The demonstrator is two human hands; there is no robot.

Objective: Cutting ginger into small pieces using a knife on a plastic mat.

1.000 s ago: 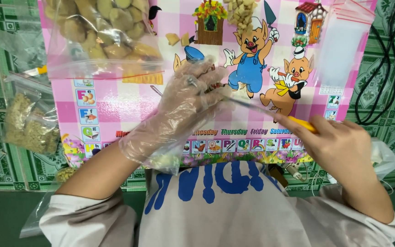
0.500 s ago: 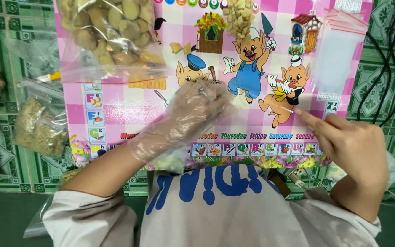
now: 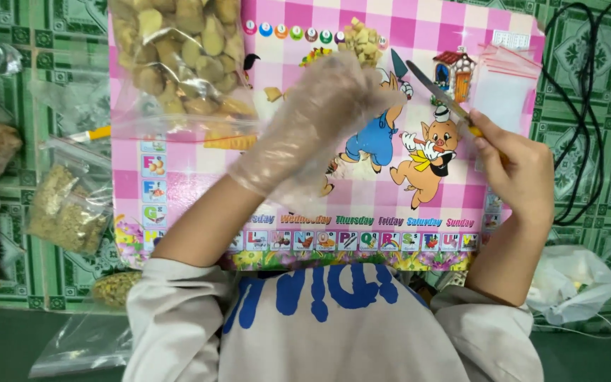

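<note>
Head view, near to far: grey top w/ blue print [image 3: 334,311] lowest in frame, both forearms reaching out over the mat [image 3: 178,198], a pink checked sheet w/ cartoon pigs. Left hand [image 3: 312,127], in a loose clear glove, had moved up and out vs. half a sec before, fingers now loosely spread and curled down near the small heap of cut pieces [image 3: 361,41] at the mat's far edge; whether it pinched a piece couldn't be told, glove hid the tips. Right hand [image 3: 518,173] had swung the knife [image 3: 436,92] up too: fist pressed round the yellow handle, blade angled away toward upper left, tip just short of the glove, clear of the mat. So cutting looked paused, hand gone to the heap.

Room: mat mid was open between hands. Left edge crowded, big bag [image 3: 178,64] of pale chunks overlapping the mat's far left corner, smaller bags [image 3: 65,209] off-mat on the tiles. Right edge had flat clear bags [image 3: 500,78], black cable [image 3: 588,141] beyond, and white bag [image 3: 574,279] near the elbow.
</note>
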